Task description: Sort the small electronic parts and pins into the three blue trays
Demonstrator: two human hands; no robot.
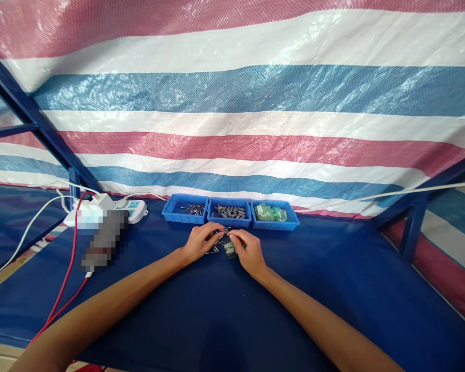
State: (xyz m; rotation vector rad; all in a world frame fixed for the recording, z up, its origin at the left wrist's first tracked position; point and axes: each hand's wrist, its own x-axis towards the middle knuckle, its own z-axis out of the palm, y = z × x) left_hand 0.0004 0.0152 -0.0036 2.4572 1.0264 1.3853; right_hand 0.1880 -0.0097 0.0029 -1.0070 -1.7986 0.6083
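Observation:
My left hand (pixel 202 242) is closed in a pinch just in front of the blue bins. Facing it, my right hand (pixel 251 253) is also pinched, its fingertips almost touching those of the left. Between the fingertips shows a small metal pin (pixel 227 230), partly covered, that both hands seem to grip. Below the left fingers lie several loose metal pins (pixel 214 249), thin and dark with bright ends. A small pile of clear-green pieces (pixel 229 249) lies beside the right thumb, partly hidden by the hand.
Three blue bins stand in a row: the left bin (pixel 173 216) with metal pins, the middle bin (pixel 228 223) with grey cylinders, the right bin (pixel 275 226) with greenish packets. A power strip (pixel 136 211), a blurred dark object (pixel 106 240) and a red cable (pixel 73 248) are at left.

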